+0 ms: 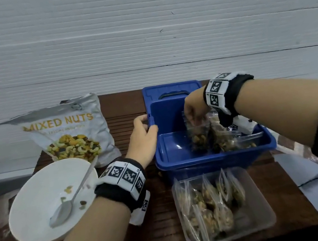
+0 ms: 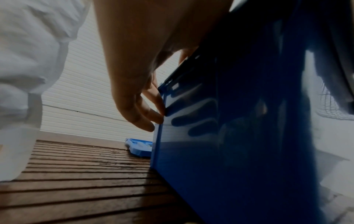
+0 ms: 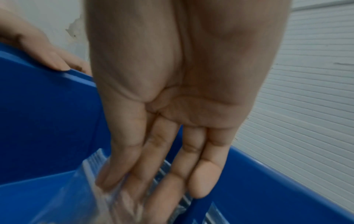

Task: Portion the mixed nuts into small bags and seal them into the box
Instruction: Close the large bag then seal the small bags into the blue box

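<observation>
On the brown slatted bench [image 1: 129,112] stands a blue plastic box [image 1: 213,157], open, with its blue lid [image 1: 169,89] lying flat behind it against the white panelled wall. The left hand [image 1: 144,137] grips the box's left rim, the thumb hooked over the edge to the inside and the fingers [image 2: 151,115] curled against the outer wall, as the left wrist view shows. The right hand [image 1: 195,106] reaches down into the box from above, and its fingers [image 3: 166,166], nearly straight and pointing downward, pinch the top edge of a small clear zip bag of nuts [image 1: 199,134], which hangs upright inside the box toward its right half. Just right of it, more filled bags [image 1: 227,140] already lean together against the box's right side. In front of the box, touching or nearly touching it, a clear plastic tray [image 1: 262,208] holds several more filled small bags standing in rows. To the left, a white bowl [image 1: 33,206] contains a metal spoon [image 1: 63,211] and a few leftover nuts, and behind the bowl stands the opened silver pouch labelled MIXED NUTS [image 1: 71,133].
</observation>
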The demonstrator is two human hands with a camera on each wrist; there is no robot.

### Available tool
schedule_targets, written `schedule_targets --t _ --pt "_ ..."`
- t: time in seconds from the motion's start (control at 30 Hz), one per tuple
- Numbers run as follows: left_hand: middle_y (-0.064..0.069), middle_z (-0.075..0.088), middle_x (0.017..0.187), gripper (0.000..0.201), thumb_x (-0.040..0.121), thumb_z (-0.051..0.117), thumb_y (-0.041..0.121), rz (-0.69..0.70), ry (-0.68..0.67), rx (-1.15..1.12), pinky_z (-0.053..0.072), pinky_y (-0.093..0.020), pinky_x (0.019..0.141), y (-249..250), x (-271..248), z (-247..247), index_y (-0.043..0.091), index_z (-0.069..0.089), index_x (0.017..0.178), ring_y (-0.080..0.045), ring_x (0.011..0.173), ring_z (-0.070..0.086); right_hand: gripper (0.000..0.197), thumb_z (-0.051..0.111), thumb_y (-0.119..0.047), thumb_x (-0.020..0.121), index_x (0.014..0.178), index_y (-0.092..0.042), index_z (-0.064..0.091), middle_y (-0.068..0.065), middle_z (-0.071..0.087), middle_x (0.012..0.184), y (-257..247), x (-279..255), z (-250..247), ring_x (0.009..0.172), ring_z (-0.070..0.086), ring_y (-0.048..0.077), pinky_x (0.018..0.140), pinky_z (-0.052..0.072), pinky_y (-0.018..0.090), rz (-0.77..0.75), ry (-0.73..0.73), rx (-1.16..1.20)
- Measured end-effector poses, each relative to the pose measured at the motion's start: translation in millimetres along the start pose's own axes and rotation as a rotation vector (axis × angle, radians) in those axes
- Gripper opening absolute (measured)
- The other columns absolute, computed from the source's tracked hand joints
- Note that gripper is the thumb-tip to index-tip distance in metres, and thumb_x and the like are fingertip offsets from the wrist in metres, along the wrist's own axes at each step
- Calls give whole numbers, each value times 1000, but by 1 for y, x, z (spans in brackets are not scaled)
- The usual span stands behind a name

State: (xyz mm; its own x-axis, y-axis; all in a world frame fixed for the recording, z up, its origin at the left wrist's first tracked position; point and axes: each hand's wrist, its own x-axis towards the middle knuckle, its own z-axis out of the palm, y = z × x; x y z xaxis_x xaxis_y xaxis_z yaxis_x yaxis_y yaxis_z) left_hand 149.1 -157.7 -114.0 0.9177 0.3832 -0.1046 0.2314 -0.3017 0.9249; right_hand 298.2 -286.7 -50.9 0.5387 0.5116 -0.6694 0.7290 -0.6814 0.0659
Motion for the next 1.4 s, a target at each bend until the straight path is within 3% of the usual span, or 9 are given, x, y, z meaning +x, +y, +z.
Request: schedule_targets --t 0.13,0.23,0.5,0.67,0.83,0.97,1.17,1.3,1.4 --pt "10 49 89 34 100 42 21 -3 -2 -10 38 -7 51 -2 -1 1 19 35 134 -2 75 51 9 73 -19 79 88 -17 75 0 72 86 3 8 8 83 68 22 75 56 32 53 138 -83" --pt "10 49 89 34 100 42 21 0 -1 -16 38 -9 52 -2 -1 1 20 35 134 -1 75 51 9 72 -22 78 85 -17 75 2 73 87 2 10 11 82 68 24 78 58 40 58 182 -117" --pt "12 51 89 38 100 43 25 -4 -1 15 38 -15 56 -2 -2 0 21 35 137 -1 75 52 9 75 -21 82 79 -17 67 -5 63 69 4 -11 2 61 58 9 55 46 20 17 233 7" --pt "14 54 90 40 97 51 29 3 60 58 39 -18 60 3 -10 -2 18 41 134 -3 79 54 9 69 -23 86 79 -20 65 -7 65 68 9 -45 3 57 58 5 63 48 21 -39 288 180" --pt "-1 54 123 42 93 58 25 29 140 89 46 -26 81 9 -23 0 13 45 131 -14 104 54 19 63 -33 91 86 -16 66 -5 67 69 7 -96 22 57 57 5 59 44 18 -12 423 320" --pt "-6 49 130 44 91 60 23 84 172 175 42 -41 103 17 -38 2 11 46 131 -22 118 49 26 62 -35 91 79 -14 69 -5 68 68 -2 -138 54 57 58 5 60 45 18 16 360 409" --pt "-5 48 133 46 91 59 25 121 147 255 39 -43 105 27 -70 11 13 46 133 -24 124 45 38 67 -39 86 54 -19 60 -7 58 52 -23 -163 116 52 54 7 51 40 18 143 293 376" --pt "-5 43 140 48 93 57 26 132 132 317 33 -40 109 31 -91 17 15 43 137 -26 130 38 39 70 -43 82 65 -10 60 9 61 67 -42 -161 152 59 53 16 55 41 27 220 296 465" --pt "-5 42 141 47 93 56 28 139 145 403 31 -40 109 35 -106 22 18 43 137 -27 132 35 39 69 -35 83 59 -13 48 4 49 61 -54 -156 169 61 51 19 52 37 27 267 340 542"
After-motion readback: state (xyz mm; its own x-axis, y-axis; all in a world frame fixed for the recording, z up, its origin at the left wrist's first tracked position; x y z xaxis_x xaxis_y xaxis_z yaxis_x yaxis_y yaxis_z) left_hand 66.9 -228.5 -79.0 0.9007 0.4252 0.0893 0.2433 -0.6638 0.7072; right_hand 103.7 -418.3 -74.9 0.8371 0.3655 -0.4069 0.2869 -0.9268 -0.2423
